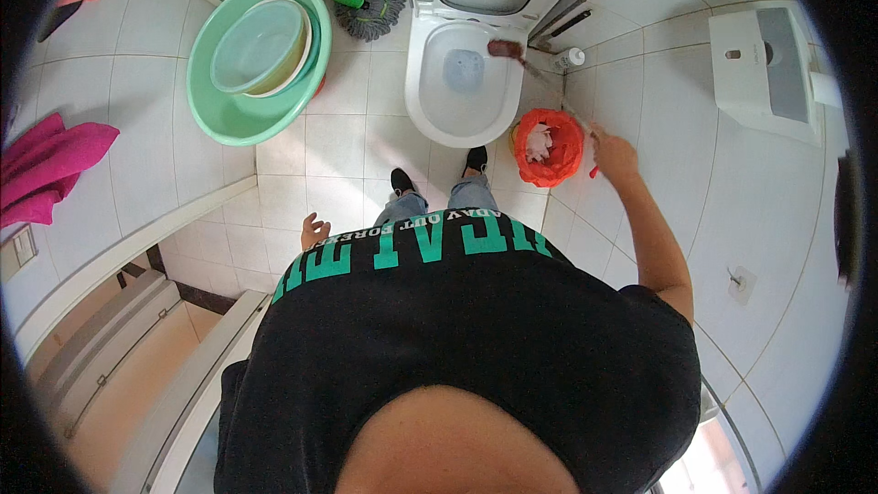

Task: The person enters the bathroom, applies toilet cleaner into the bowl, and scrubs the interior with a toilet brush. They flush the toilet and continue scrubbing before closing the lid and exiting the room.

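Note:
My right hand (615,156) is closed around the handle of a toilet brush (506,49). The brush's reddish-brown head is over the right inner side of the white toilet bowl (418,92), near the rim; whether it touches the bowl I cannot tell. Its thin handle runs above the bin towards my hand. The toilet's lid and seat are raised, and water stands in the bowl. My left hand (315,229) hangs low at my left side, with its fingers loosely curled and apart and nothing seen in it.
Right of the toilet are a bin with a red liner (527,168) and a white bottle (568,58). Nested basins (206,110) and a grey mop head (374,12) are at the left. A paper dispenser (734,82) is on the right wall; pink cloths (58,163) hang left.

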The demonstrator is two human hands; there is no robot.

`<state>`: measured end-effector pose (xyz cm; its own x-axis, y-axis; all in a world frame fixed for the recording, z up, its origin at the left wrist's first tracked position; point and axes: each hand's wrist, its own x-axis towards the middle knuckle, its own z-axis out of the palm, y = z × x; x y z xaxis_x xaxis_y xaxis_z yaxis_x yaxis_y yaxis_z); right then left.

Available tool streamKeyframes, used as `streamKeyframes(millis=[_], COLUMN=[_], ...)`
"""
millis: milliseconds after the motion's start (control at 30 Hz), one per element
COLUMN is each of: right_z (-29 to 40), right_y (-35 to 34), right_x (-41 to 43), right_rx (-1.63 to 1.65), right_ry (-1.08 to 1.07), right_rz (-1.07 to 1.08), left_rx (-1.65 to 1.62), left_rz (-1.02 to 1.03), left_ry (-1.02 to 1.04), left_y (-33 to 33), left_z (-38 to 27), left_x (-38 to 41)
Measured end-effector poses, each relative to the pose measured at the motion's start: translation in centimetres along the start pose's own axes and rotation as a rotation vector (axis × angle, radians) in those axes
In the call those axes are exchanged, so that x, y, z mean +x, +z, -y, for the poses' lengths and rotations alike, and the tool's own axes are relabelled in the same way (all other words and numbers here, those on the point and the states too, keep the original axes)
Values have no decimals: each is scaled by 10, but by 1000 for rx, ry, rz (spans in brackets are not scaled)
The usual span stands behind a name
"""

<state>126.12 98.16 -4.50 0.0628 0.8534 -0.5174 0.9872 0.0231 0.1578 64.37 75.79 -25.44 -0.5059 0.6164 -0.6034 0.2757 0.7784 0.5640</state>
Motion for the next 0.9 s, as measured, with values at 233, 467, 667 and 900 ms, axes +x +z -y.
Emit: streamKeyframes(millis=[233, 467, 667, 900], right_z=[-18, -10, -42, 40], right_y=[22, 59, 45, 51], right_x=[61, 67, 38, 116], right_rx=[121, 280, 422, 256], right_ry=[-53, -91, -33, -106], right_rz=[-45, -73, -58, 70], left_rx=[197, 173, 234, 224], left_rz=[39, 109, 112, 87], left_ry=[126, 84, 161, 66], left_y=[9, 17, 29, 28], left_z=[-31, -131, -130, -137], left_x=[-4, -32, -37, -39])
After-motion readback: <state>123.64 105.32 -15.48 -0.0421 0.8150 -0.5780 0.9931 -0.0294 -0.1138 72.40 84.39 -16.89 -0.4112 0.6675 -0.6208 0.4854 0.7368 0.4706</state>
